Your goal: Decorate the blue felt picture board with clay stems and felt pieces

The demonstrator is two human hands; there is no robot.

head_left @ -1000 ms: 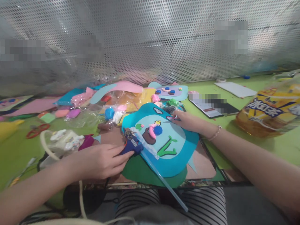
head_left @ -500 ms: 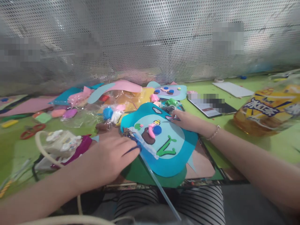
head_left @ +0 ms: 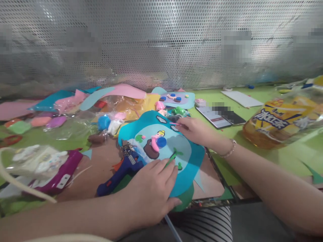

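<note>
1. Working, judging by the pose, on fine detail at a cloud shape (head_left: 174, 128) on the blue picture sheet (head_left: 196, 158).
2. Pinching narrowly with the right grip (head_left: 195, 131) on a thin pink tool (head_left: 174, 123); tip contact too small to tell.
3. Resting the left grip (head_left: 151, 191) over the lower sheet, fingers long, thumb apart, partly covering the green clay plant (head_left: 174, 155); underside hidden, so cannot tell whether pressing.
4. Locating the sheet: beneath both grips, above a brown board (head_left: 210, 181) on the counter (head_left: 227, 161).
5. Noting a blue glue gun (head_left: 121, 174) just beside the left grip; cannot tell if touching.
6. Calling next, probably, for light strokes with the sheet held steady, sparing the clay figure (head_left: 155, 144) between the grips.
</note>
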